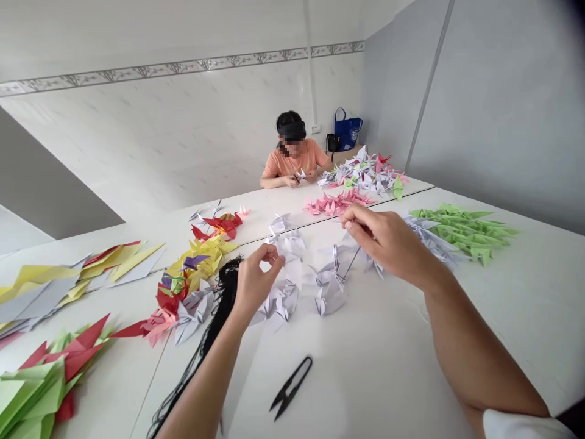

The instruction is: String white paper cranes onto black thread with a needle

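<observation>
My left hand is raised over the table, thumb and forefinger pinched together; what they hold, if anything, is too small to make out. My right hand is closed in a pinch to the right. From beneath it a thin black thread runs down to the white paper cranes between my hands. More white cranes lie just beyond my left fingers. A bundle of black threads stretches alongside my left forearm. Black thread snips rest on the table in front of me, blades toward me.
Yellow cranes and red ones lie left, near folded paper strips and green folded pieces. Green cranes lie right, pink cranes farther back. Across the table sits a person holding a white crane.
</observation>
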`<action>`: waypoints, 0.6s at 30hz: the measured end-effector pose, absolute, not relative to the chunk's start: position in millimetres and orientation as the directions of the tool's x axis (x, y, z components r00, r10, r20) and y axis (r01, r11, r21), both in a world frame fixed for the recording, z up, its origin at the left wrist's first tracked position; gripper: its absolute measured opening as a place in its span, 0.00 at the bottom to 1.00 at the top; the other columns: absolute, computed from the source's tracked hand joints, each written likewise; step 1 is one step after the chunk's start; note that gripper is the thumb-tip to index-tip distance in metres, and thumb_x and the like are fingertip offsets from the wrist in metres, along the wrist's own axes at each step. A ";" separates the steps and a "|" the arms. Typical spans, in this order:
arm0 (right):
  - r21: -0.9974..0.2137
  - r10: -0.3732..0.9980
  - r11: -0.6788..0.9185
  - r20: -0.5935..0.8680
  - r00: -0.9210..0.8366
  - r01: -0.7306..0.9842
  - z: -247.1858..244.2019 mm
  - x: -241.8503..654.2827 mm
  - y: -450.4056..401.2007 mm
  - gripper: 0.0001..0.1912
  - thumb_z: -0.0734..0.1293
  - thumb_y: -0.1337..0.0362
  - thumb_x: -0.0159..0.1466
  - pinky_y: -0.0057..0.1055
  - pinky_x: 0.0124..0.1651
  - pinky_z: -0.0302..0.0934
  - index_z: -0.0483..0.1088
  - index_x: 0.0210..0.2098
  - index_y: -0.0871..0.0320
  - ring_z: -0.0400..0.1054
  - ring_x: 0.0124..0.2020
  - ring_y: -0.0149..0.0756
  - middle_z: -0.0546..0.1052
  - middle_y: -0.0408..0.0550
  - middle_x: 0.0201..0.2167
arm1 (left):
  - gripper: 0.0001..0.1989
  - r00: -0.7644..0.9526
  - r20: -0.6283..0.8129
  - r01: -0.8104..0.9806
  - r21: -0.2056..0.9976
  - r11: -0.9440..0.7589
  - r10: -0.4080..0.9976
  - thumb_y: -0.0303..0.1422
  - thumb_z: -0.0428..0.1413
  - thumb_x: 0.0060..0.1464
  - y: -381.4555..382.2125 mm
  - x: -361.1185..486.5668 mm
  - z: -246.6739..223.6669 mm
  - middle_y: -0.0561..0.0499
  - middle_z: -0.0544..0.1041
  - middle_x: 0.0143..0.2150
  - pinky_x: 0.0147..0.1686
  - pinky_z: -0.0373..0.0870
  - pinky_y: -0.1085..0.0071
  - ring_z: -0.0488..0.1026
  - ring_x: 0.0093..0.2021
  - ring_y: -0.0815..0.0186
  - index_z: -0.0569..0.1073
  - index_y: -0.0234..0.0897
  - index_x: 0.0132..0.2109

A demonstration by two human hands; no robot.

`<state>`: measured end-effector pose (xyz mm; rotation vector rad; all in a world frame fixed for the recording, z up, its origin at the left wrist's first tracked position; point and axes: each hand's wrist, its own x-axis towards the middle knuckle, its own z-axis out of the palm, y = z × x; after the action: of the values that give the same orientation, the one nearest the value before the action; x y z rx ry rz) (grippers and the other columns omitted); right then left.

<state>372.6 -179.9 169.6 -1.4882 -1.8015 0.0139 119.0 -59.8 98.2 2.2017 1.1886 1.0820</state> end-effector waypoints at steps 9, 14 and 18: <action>-0.332 0.678 0.028 0.700 0.226 0.943 171.2 401.1 -177.1 0.06 0.60 0.66 0.70 0.30 0.29 0.44 0.66 0.36 0.55 0.52 0.20 0.30 0.64 0.38 0.19 | 0.15 0.444 0.418 0.684 0.413 -0.601 0.792 0.33 0.49 0.63 -46.8 108.6 52.1 0.42 0.78 0.51 0.49 0.67 0.57 0.76 0.50 0.54 0.71 0.37 0.55; -0.341 0.653 0.026 0.718 0.242 0.940 171.9 404.2 -177.5 0.06 0.60 0.67 0.69 0.31 0.29 0.45 0.66 0.36 0.55 0.52 0.19 0.30 0.64 0.38 0.18 | 0.13 0.690 0.371 0.596 0.195 -0.779 0.621 0.33 0.47 0.68 -86.1 141.5 50.0 0.47 0.79 0.43 0.55 0.63 0.56 0.74 0.46 0.57 0.74 0.40 0.52; -0.363 0.634 0.044 0.730 0.255 0.931 174.5 403.9 -181.1 0.06 0.60 0.67 0.69 0.31 0.30 0.45 0.65 0.35 0.55 0.50 0.19 0.30 0.62 0.37 0.17 | 0.16 0.746 0.299 0.596 0.098 -0.797 0.595 0.31 0.47 0.68 -86.5 170.2 43.0 0.44 0.79 0.42 0.49 0.65 0.56 0.75 0.42 0.55 0.72 0.37 0.58</action>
<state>403.9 -181.1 174.5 -1.6735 -1.4635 -0.4371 170.2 -86.5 43.0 2.9388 1.0025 0.5012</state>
